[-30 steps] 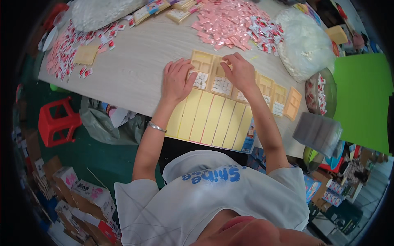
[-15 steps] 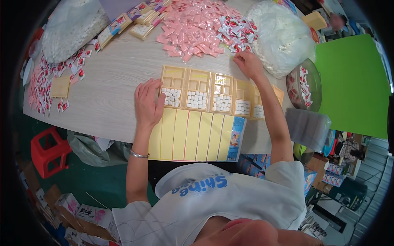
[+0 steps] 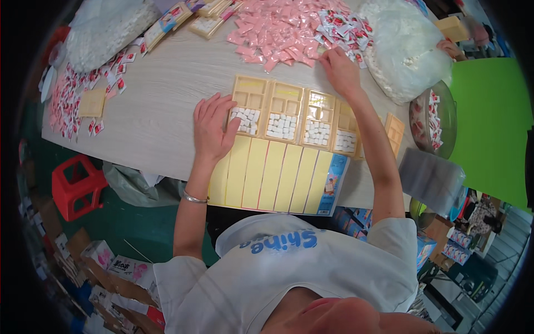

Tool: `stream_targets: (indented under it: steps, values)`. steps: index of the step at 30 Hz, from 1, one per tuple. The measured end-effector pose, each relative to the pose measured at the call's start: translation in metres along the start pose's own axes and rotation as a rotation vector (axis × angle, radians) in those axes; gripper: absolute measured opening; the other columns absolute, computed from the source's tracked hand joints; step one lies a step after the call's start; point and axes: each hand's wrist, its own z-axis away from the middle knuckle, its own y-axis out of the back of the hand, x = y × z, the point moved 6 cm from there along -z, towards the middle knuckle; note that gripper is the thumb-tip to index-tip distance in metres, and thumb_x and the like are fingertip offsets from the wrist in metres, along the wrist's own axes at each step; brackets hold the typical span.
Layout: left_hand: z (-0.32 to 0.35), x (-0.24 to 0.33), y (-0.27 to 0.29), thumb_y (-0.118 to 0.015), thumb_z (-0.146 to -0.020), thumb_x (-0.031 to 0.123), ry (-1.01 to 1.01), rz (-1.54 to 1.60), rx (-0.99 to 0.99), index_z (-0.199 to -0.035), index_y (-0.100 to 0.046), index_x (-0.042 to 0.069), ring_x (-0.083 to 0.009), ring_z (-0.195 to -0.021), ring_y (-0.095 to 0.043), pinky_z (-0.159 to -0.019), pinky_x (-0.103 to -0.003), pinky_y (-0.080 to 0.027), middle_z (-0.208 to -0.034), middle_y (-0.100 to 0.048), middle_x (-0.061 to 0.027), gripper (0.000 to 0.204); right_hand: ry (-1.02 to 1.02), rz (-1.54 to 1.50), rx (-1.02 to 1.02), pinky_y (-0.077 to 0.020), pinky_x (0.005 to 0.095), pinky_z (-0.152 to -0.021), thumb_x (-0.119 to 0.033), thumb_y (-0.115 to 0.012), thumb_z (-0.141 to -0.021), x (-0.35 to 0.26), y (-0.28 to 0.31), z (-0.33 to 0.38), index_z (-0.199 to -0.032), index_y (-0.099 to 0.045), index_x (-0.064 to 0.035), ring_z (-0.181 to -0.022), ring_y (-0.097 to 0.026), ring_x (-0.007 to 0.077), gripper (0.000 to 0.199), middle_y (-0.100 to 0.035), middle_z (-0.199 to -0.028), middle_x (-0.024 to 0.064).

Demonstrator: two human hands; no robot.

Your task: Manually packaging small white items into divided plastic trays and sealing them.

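Several cream plastic trays (image 3: pixel 283 93) stand in a row, each with small white blocks (image 3: pixel 282 127) in its near compartment. My left hand (image 3: pixel 215 127) rests against the left side of the leftmost tray, fingers stretched out. Beyond the row, my right hand (image 3: pixel 342 69) is at the near edge of a heap of pink packets (image 3: pixel 278 33), beside red-and-white sachets (image 3: pixel 345 33). Its fingers are bent together; whatever is between them is hidden. My right forearm covers part of the row's right end. Yellow striped card sheets (image 3: pixel 272 172) lie on the near side of the trays.
Clear bags of white pieces (image 3: pixel 409 50) stand far right and far left. A bowl of sachets (image 3: pixel 448 119) and a translucent plastic box (image 3: pixel 431 173) sit at the right, by a green board (image 3: pixel 489 122). Another person's hand (image 3: pixel 451 49) shows behind the right bag. A red stool (image 3: pixel 78 186) stands left.
The whole view has shifted, moving the scene rightward and up. My right hand has moved slightly farther out and left, toward the pink packets. My left hand stays at the leftmost tray.
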Motion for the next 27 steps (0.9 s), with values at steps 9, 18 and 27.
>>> stream_targets:
  steps: [9,18,27]
  values:
    - [0.001,-0.004,-0.002,-0.067,-0.091,0.027,-0.006,-0.006,0.039,-0.114,-0.068,0.009,-0.0316,-0.128,-0.055,-0.114,-0.050,-0.031,-0.125,-0.067,-0.0077,0.029,-0.001,0.163,0.013,-0.0548,0.0443,-0.067,-0.032,-0.065,-0.097,-0.005,0.000,-0.002,-0.099,-0.068,-0.0114,-0.081,-0.069,0.0315,0.021,-0.067,-0.100,0.0075]
    - [-0.001,0.000,0.004,-0.063,-0.093,0.019,-0.003,0.031,0.040,-0.118,-0.067,0.006,-0.0327,-0.124,-0.058,-0.113,-0.046,-0.034,-0.125,-0.067,-0.0108,0.029,0.205,-0.161,0.034,-0.0550,0.0379,-0.063,-0.032,-0.073,-0.091,-0.161,0.007,0.017,-0.093,-0.072,-0.0127,-0.073,-0.071,0.0237,0.019,-0.070,-0.089,0.0031]
    - [-0.039,0.030,-0.003,-0.067,-0.092,0.022,-0.050,0.012,0.077,-0.115,-0.070,0.006,-0.0268,-0.113,-0.060,-0.105,-0.045,-0.040,-0.116,-0.067,-0.0100,0.028,-0.136,-0.166,0.261,-0.0541,0.0337,-0.064,-0.023,-0.075,-0.090,-0.050,0.047,-0.007,-0.101,-0.078,-0.0114,-0.070,-0.067,0.0183,0.016,-0.072,-0.091,0.0057]
